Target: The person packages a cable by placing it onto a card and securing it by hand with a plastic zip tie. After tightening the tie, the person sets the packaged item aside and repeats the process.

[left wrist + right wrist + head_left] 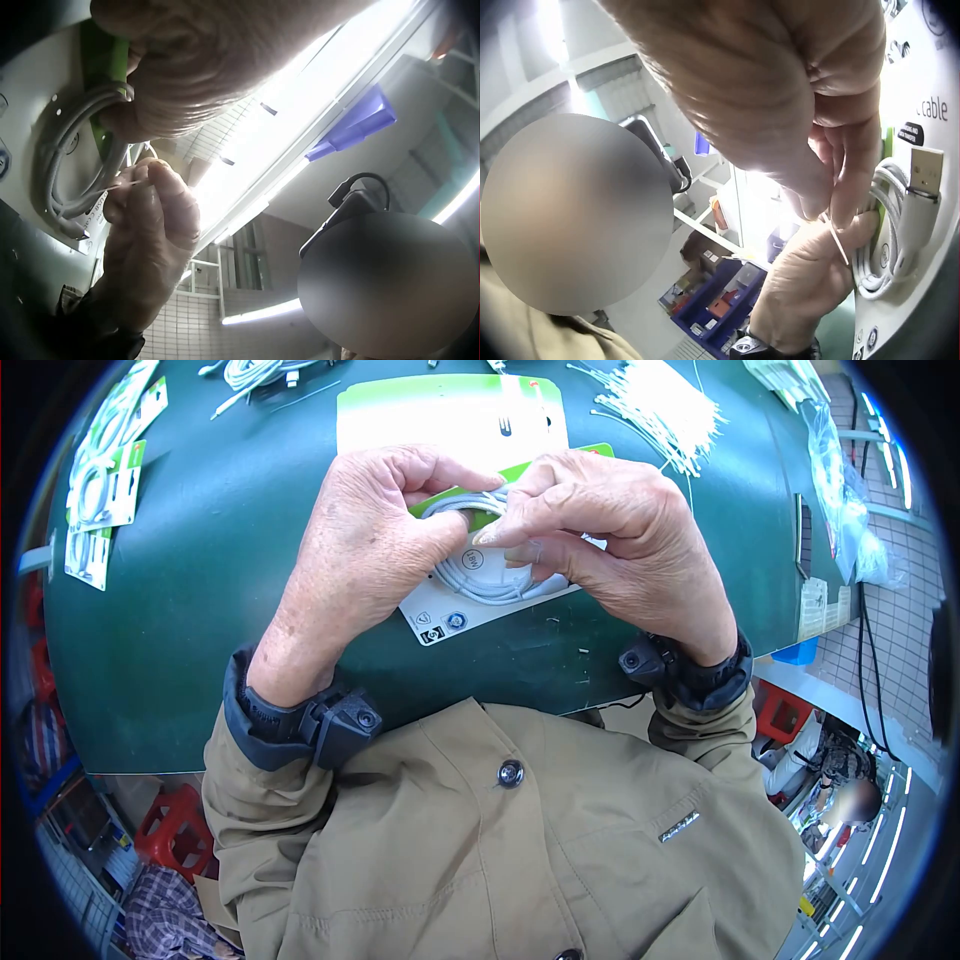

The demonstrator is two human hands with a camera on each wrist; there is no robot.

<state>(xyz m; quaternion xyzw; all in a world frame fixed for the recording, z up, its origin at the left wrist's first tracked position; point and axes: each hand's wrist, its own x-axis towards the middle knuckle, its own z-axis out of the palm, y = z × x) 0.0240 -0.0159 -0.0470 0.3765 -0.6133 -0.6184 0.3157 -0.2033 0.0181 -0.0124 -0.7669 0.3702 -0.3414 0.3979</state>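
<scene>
A coiled white cable (490, 592) lies against a white and green printed card (418, 618). My left hand (365, 545) grips the coil from its left side, thumb and index finger curved round it. From the other side my right hand (625, 525) pinches a thin white tie (838, 241) between thumb and fingertip, close to the left fingertips. The tie (120, 184) crosses the coil in the left wrist view. A metal-ended plug (927, 176) of the cable rests along the card in the right wrist view.
Another green and white card (450, 420) lies beyond the hands on the green table (220, 560). White ties (660, 410) are piled at the back right, loose cables (262, 372) at the back left. Packed cards (105, 490) lie far left; a plastic bag (865, 545) hangs right.
</scene>
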